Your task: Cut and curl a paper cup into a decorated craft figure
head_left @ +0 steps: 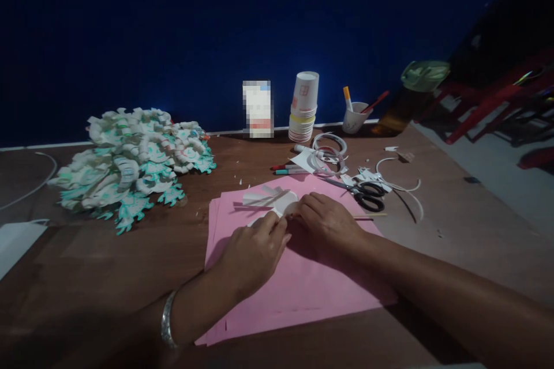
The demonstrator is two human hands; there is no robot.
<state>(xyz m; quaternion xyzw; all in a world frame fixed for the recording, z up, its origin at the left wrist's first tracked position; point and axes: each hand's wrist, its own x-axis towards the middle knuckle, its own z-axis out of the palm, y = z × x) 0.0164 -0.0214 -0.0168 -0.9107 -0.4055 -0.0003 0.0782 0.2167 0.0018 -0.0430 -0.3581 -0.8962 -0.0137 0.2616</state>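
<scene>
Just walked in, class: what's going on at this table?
A person's left hand and right hand meet at a white piece over pink sheets; their exact grip is hidden. Scissors lie beyond the right hand, unheld. Green-marked cutouts are heaped at left; stacked cups stand behind.

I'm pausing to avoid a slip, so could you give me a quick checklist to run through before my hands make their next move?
1. Both hands at the white paper piece: ok, the left hand and right hand meet at the white paper piece.
2. Fingertip grip secure: cannot tell, the hands hide the contact.
3. Pink sheets squared up: not ok, the edges of the pink sheets are offset.
4. Scissors out of the fingers' way: ok, the scissors lie beyond the right hand.
5. Cup stack upright: ok, the cup stack stands near the wall.
</scene>
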